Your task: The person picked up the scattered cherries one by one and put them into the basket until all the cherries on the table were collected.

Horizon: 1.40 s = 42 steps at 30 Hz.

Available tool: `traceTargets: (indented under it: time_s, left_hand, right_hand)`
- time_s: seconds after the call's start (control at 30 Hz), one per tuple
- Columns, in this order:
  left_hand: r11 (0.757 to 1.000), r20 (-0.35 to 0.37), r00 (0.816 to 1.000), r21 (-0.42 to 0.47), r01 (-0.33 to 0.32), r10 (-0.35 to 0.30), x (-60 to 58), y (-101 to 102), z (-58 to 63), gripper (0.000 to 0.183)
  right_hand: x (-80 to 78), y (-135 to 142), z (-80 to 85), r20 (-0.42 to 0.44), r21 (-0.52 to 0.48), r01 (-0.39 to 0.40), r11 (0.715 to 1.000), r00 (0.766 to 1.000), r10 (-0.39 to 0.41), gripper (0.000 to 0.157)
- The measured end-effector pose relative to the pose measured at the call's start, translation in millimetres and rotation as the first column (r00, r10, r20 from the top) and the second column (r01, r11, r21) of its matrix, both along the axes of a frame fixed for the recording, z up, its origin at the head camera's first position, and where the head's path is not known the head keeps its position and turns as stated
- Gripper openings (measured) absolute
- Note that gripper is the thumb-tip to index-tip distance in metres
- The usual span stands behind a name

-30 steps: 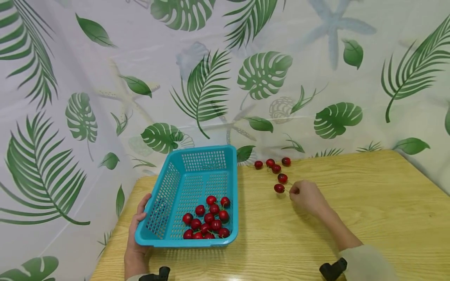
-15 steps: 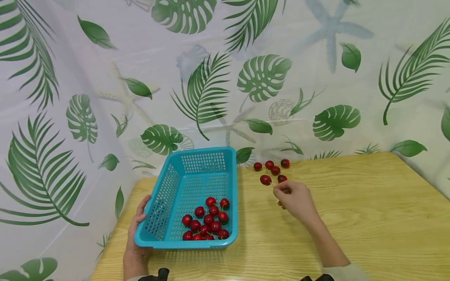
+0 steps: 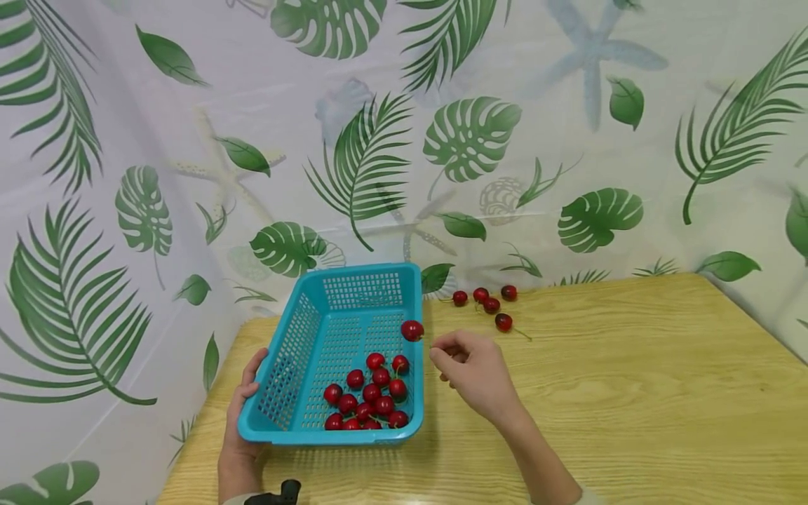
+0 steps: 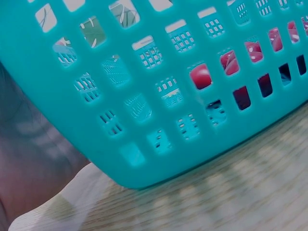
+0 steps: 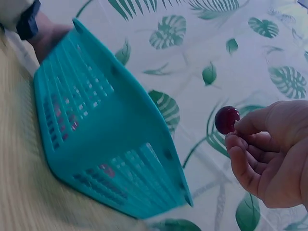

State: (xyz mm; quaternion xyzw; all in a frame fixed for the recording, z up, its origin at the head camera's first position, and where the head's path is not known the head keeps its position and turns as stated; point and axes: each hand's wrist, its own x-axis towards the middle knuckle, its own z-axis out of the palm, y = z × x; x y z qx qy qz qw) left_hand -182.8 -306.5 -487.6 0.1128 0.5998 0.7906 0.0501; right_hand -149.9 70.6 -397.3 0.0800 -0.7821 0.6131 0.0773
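My right hand (image 3: pixel 473 372) pinches a dark red cherry (image 3: pixel 412 330) by its stem. In the head view this cherry appears over the right rim of the blue plastic basket (image 3: pixel 334 438); in the right wrist view the cherry (image 5: pixel 227 120) hangs clear in front of the fingertips. My left hand (image 3: pixel 238 421) holds the basket at its left side, fingers on the outer edge under the rim. Part of that hand is hidden behind the basket wall. Several red cherries (image 3: pixel 371 393) lie gathered in the basket's near right part, some with green stems.
Several more cherries (image 3: pixel 491 305) lie on the wooden table (image 3: pixel 631 379) right of the basket, near the back edge. One cherry (image 3: pixel 503 322) lies closer, its stem pointing right. A leaf-printed sheet (image 3: pixel 473 140) hangs behind and to the left.
The right hand has taken the nearest table cherry by its stem and carried it leftward to the basket's right rim. The left hand and basket stay almost still.
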Motion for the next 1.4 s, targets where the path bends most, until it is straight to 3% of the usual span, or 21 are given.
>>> traceTargets:
  time_s: [0.13,0.23,0.47,0.7,0.97,1.13,1.4]
  left_hand:
    - [1.0,0.001,1.0,0.001,0.008,-0.008,0.6,-2,-0.3,0.055]
    - [1.0,-0.006,1.0,0.0,0.017,-0.017,0.9,-2,-0.2,0.056]
    - [1.0,-0.002,1.0,0.005,0.017,-0.017,0.7,-1,1.1,0.056]
    - [0.999,-0.001,0.999,0.028,0.035,-0.035,-0.3,0,0.9,0.056]
    - [0.999,-0.001,1.0,0.027,0.029,-0.029,0.5,-3,0.1,0.058]
    - [0.999,-0.008,0.999,0.024,0.035,-0.034,0.3,-3,0.1,0.058]
    - [0.998,-0.017,0.999,0.043,0.044,-0.043,0.7,-2,-0.5,0.06]
  right_hand:
    - [5.0,-24,-2.1,-0.096,0.076,-0.046,0.996,0.994,0.053,0.006]
    - [7.3,-39,-7.1,-0.191,0.194,-0.036,0.98,0.979,0.074,0.005]
    - [6.5,-61,-22.2,-0.344,0.441,0.091,0.893,0.936,0.074,0.005]
    - [3.9,-76,-28.6,-0.329,0.582,0.087,0.808,0.934,0.136,0.006]
    - [2.5,-91,-30.3,-0.208,0.635,-0.025,0.772,0.957,0.202,0.006]
    - [1.7,-90,-30.3,-0.172,0.669,-0.058,0.741,0.958,0.23,0.006]
    - [0.8,-89,-31.5,-0.15,0.659,-0.086,0.747,0.958,0.243,0.007]
